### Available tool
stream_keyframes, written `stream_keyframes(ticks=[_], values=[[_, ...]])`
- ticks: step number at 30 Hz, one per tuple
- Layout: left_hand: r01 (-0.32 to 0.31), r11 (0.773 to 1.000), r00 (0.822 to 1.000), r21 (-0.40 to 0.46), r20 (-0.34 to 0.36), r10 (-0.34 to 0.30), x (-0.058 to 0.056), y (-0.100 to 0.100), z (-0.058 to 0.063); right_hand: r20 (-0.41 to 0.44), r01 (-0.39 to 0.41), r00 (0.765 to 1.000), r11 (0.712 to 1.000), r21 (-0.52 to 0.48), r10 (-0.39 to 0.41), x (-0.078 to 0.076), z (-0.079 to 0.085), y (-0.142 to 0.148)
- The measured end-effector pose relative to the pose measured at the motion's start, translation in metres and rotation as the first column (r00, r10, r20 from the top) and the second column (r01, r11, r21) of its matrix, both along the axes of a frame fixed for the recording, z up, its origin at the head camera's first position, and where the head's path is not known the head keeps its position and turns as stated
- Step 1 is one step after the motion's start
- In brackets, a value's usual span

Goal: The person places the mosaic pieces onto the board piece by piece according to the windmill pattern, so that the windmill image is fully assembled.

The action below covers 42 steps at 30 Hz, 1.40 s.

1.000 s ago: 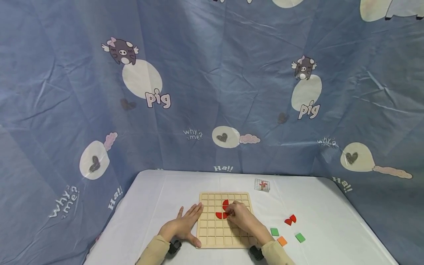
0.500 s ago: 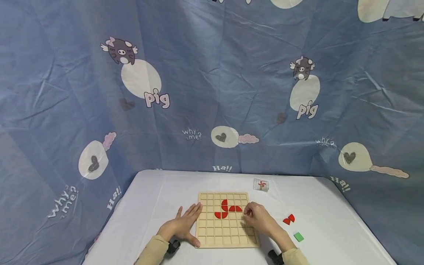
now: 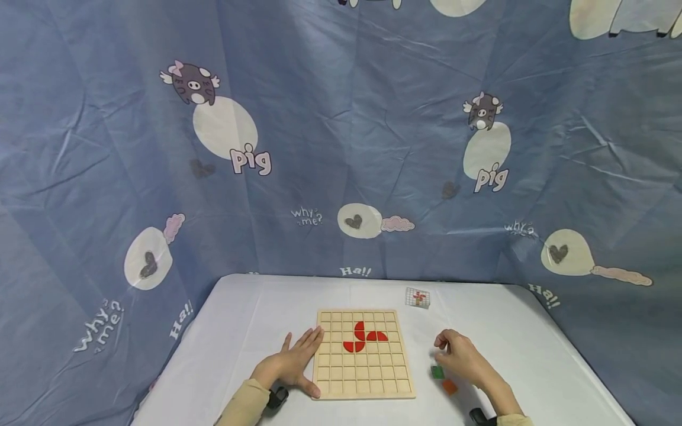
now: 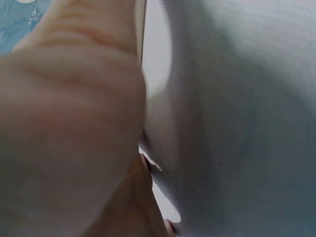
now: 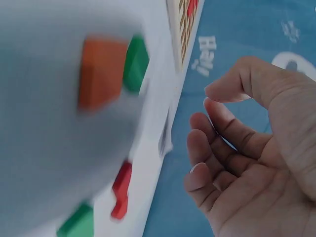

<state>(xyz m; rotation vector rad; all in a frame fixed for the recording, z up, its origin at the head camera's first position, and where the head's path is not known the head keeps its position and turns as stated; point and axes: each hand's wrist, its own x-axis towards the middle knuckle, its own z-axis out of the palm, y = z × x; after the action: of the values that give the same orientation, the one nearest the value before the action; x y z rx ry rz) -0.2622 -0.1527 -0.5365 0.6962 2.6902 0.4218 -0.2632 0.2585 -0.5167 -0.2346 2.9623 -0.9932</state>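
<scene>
A square wooden grid board (image 3: 367, 376) lies on the white table. Near its middle, red quarter-circle pieces (image 3: 360, 335) form a curved, pinwheel-like figure. My left hand (image 3: 290, 364) rests at the board's left edge, fingers spread, with fingertips and thumb right at the rim. Beyond the board's right side, my right hand (image 3: 463, 356) hovers over the table, its fingers loosely curled and nothing between them. Close by it are a green square piece (image 3: 437, 372) and an orange square piece (image 3: 450, 387). In the right wrist view, red pieces (image 5: 121, 190) and another green piece (image 5: 79, 222) show below.
A small card (image 3: 418, 297) printed with a grid and a red figure lies behind the board to the right. A blue patterned cloth (image 3: 298, 118) hangs behind the table (image 3: 256, 307).
My right hand has let go of a red piece on the board and moved right, over the loose pieces, uncovering the red figure. My left hand has stayed at the board's edge.
</scene>
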Motion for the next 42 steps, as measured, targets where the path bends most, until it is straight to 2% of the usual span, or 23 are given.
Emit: stream_keyframes(ticks=[9,16,23,29,37,42], values=[[-0.002,1.0,1.0,0.007,-0.001,0.002,0.0,0.0,-0.001,-0.056,0.073,0.996,0.995,0.07,-0.07,0.003,-0.002,0.04],[-0.007,1.0,1.0,0.002,0.002,0.007,0.0,0.0,-0.002,0.005,0.096,0.995,0.992,0.08,-0.097,0.001,-0.006,0.054],[-0.009,1.0,1.0,0.004,0.011,0.009,0.0,0.001,-0.002,0.044,0.11,0.992,0.99,0.091,-0.114,-0.003,-0.017,0.057],[-0.011,1.0,1.0,0.004,0.009,0.011,-0.001,0.001,-0.002,-0.006,0.086,0.996,0.986,0.14,-0.086,-0.007,-0.021,0.057],[-0.013,1.0,1.0,0.014,0.011,0.013,-0.001,0.001,-0.002,-0.079,0.042,0.996,0.99,0.137,-0.031,-0.006,-0.022,0.056],[-0.01,1.0,1.0,0.022,0.014,0.009,0.0,0.001,-0.001,-0.057,0.031,0.998,0.988,0.154,-0.022,-0.007,-0.021,0.054]])
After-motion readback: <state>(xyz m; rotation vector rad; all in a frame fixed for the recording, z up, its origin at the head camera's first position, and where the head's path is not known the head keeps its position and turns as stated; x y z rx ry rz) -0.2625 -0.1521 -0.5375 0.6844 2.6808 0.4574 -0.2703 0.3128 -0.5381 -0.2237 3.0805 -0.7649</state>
